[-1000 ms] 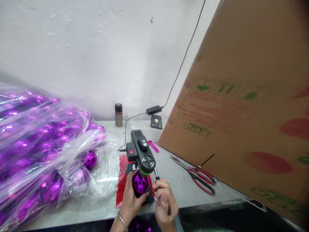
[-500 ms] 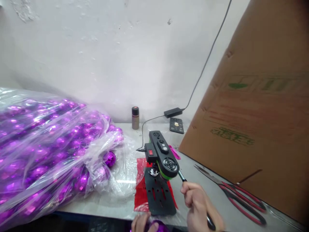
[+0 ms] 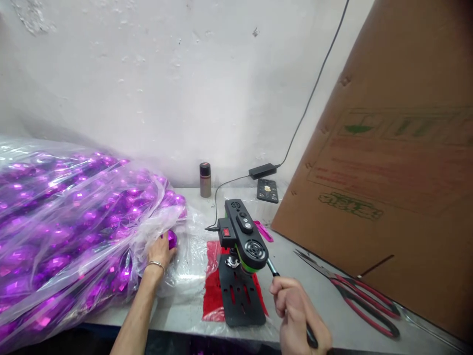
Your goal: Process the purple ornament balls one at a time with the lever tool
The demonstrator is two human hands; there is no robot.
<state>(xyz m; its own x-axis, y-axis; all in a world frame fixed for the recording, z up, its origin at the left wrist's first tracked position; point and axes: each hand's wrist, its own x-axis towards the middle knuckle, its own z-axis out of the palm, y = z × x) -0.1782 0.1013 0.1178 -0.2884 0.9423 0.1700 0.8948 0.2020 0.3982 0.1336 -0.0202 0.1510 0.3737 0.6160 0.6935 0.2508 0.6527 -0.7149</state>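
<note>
My left hand (image 3: 161,251), with a bracelet at the wrist, is closed on a shiny purple ball (image 3: 172,239) at the mouth of a clear plastic bag (image 3: 88,217) full of such balls. My right hand (image 3: 297,310) is wrapped round the black-handled lever (image 3: 272,267) of a small machine (image 3: 246,236). The machine has a black top with round vents, a red switch and a slotted black base plate (image 3: 243,313). Red plastic sheet (image 3: 212,298) lies under the base.
Large red-and-black scissors (image 3: 364,301) lie right of my right hand. A cardboard box (image 3: 369,172) stands at the right. By the wall are a small bottle (image 3: 205,180), a power adapter (image 3: 262,171) and a phone (image 3: 267,191). Something pink (image 3: 263,230) lies behind the machine.
My left hand has moved from a purple ball at the table's front edge up and left to the ball at the bag's mouth. My right hand remains on the lever.
</note>
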